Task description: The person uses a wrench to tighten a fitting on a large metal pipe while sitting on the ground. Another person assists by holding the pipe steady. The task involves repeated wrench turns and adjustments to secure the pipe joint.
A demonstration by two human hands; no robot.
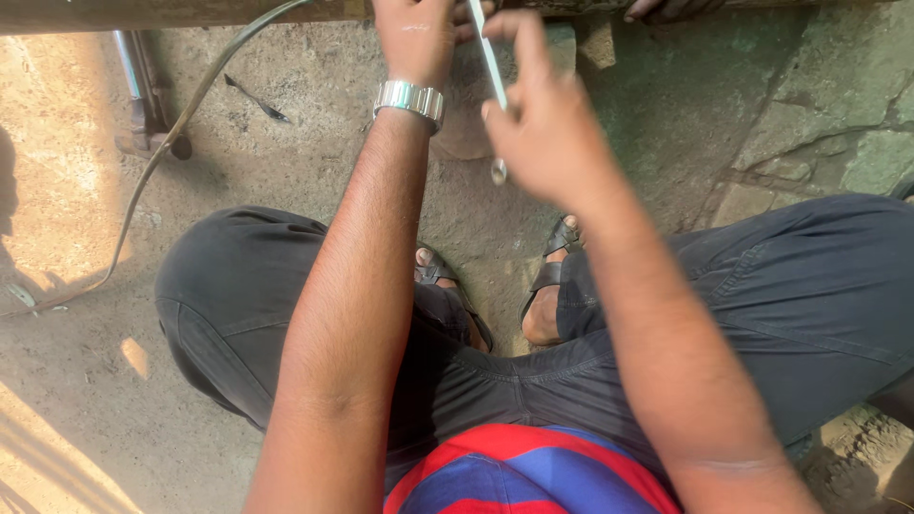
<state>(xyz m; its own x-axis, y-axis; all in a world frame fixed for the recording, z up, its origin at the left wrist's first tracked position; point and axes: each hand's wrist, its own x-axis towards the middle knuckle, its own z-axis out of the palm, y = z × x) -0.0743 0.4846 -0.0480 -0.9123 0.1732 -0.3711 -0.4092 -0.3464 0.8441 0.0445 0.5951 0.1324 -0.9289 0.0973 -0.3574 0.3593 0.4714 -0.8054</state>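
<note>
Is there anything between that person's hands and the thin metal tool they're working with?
Nothing visible. The right hand already grips the slim metal tool directly. The left hand sits right beside its upper end at the frame's top edge, where contact cannot be told.

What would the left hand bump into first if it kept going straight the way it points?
Probably the dark bar along the top edge. The left hand points up the picture and already reaches that edge, so contact can't be seen; depth is unclear.
</note>
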